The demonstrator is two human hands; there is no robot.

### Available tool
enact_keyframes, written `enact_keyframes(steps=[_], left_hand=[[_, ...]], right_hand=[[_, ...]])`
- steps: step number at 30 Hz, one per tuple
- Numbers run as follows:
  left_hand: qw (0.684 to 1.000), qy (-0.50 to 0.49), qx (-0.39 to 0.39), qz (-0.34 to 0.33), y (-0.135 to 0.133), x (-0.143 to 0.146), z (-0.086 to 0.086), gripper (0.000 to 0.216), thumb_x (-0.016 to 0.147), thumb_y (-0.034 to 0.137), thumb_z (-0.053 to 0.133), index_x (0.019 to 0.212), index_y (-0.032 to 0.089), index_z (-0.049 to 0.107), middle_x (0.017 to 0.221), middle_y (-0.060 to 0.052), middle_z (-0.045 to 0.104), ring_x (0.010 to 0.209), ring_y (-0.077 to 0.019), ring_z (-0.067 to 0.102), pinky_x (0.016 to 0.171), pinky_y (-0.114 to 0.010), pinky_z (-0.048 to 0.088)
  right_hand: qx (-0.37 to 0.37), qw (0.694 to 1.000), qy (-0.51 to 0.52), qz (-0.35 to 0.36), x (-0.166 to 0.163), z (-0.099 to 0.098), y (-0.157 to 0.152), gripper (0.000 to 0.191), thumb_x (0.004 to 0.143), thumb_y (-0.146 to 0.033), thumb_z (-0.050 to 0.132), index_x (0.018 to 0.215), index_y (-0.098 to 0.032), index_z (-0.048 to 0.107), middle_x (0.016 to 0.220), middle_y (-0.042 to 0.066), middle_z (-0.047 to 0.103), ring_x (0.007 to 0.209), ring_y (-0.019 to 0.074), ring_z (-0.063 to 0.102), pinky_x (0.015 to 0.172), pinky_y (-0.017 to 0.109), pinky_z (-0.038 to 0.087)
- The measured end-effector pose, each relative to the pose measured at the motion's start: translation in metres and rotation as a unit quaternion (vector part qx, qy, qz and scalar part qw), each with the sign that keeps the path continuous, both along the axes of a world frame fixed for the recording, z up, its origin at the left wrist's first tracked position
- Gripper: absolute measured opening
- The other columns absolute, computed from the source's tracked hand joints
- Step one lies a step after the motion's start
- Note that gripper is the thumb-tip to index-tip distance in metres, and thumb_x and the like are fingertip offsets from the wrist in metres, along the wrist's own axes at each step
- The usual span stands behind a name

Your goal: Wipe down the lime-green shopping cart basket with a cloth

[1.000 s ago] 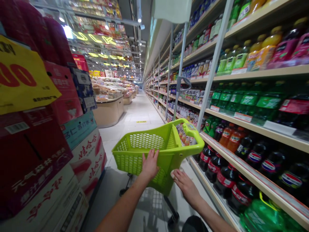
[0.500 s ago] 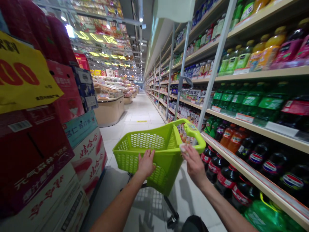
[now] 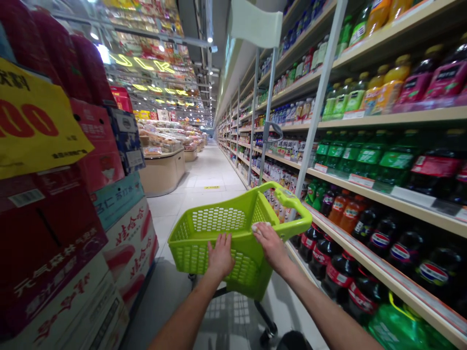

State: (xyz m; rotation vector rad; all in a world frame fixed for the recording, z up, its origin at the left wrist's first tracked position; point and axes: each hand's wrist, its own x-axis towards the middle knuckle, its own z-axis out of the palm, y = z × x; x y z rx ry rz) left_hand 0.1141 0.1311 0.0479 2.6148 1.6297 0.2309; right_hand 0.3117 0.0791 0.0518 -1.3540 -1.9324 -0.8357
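Note:
A green plastic shopping cart [image 3: 246, 262] stands on the floor in front of me, its basket showing bare inside walls. My left hand [image 3: 221, 255] rests on the near side, fingers spread up to the rim. Farther right, my right hand [image 3: 272, 248] presses a small white wipe [image 3: 260, 225], perhaps a tissue, against the near rim where the basket meets the handle [image 3: 302, 218]. Most of the wipe is hidden under the fingers. Both arms reach in from the bottom of the view.
Shelves of drink bottles [image 3: 368, 155] line the right side, close to the cart handle. Stacked drink cartons [image 3: 124, 226] with a yellow sign [image 3: 36, 121] stand at the left. A display counter [image 3: 164, 170] lies farther ahead along the tiled aisle [image 3: 207, 177].
My right hand has slid left with the white wipe, from the handle's base along the near rim. My left hand keeps its place on the cart's side. The view has shifted slightly.

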Motion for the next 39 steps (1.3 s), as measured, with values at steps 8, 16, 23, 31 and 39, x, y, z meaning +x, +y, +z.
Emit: enact_keyframes(steps=[8, 16, 23, 31, 39], left_hand=[[1.000, 0.014, -0.009, 0.001, 0.001, -0.005, -0.014, 0.082, 0.062, 0.019, 0.050, 0.137, 0.017, 0.016, 0.146, -0.009, 0.012, 0.134, -0.0254, 0.008, 0.103, -0.055, 0.016], [0.999, 0.039, 0.003, -0.032, 0.000, -0.006, -0.021, 0.083, 0.064, 0.022, 0.049, 0.138, 0.017, 0.012, 0.146, -0.006, 0.012, 0.134, -0.0239, 0.007, 0.105, -0.054, 0.008], [0.999, 0.030, 0.006, -0.024, -0.005, -0.006, -0.025, 0.084, 0.063, 0.023, 0.049, 0.138, 0.015, 0.011, 0.146, -0.007, 0.009, 0.134, -0.0228, 0.007, 0.105, -0.053, 0.008], [0.999, 0.039, -0.001, -0.013, -0.005, -0.015, -0.022, 0.082, 0.063, 0.021, 0.046, 0.138, 0.015, 0.012, 0.146, -0.006, 0.010, 0.134, -0.0221, 0.007, 0.105, -0.054, 0.008], [0.999, 0.040, 0.025, -0.020, -0.003, -0.018, -0.031, 0.079, 0.065, 0.018, 0.044, 0.138, 0.016, 0.011, 0.146, -0.005, 0.010, 0.134, -0.0223, 0.007, 0.105, -0.055, 0.008]], right_hand=[[0.026, 0.994, 0.061, -0.090, 0.041, 0.004, -0.006, 0.044, 0.072, 0.000, 0.040, 0.108, -0.017, 0.059, 0.119, 0.012, 0.054, 0.118, 0.0225, 0.042, 0.098, 0.046, 0.036], [-0.019, 0.998, 0.027, -0.057, 0.023, -0.011, 0.007, 0.039, 0.078, -0.004, 0.039, 0.109, -0.018, 0.059, 0.121, 0.011, 0.054, 0.118, 0.0216, 0.043, 0.096, 0.044, 0.037], [-0.033, 0.999, 0.011, -0.040, 0.011, -0.018, 0.008, 0.042, 0.074, 0.000, 0.038, 0.106, -0.016, 0.060, 0.121, 0.012, 0.053, 0.119, 0.0220, 0.040, 0.097, 0.043, 0.036], [-0.028, 0.981, 0.019, -0.189, 0.025, 0.001, 0.003, 0.035, 0.080, -0.016, 0.043, 0.112, -0.013, 0.055, 0.123, 0.017, 0.051, 0.116, 0.0297, 0.043, 0.094, 0.051, 0.032], [-0.037, 0.988, -0.058, -0.140, 0.045, -0.005, 0.006, 0.037, 0.080, -0.009, 0.037, 0.110, -0.016, 0.056, 0.124, 0.012, 0.051, 0.115, 0.0234, 0.045, 0.096, 0.044, 0.031]])
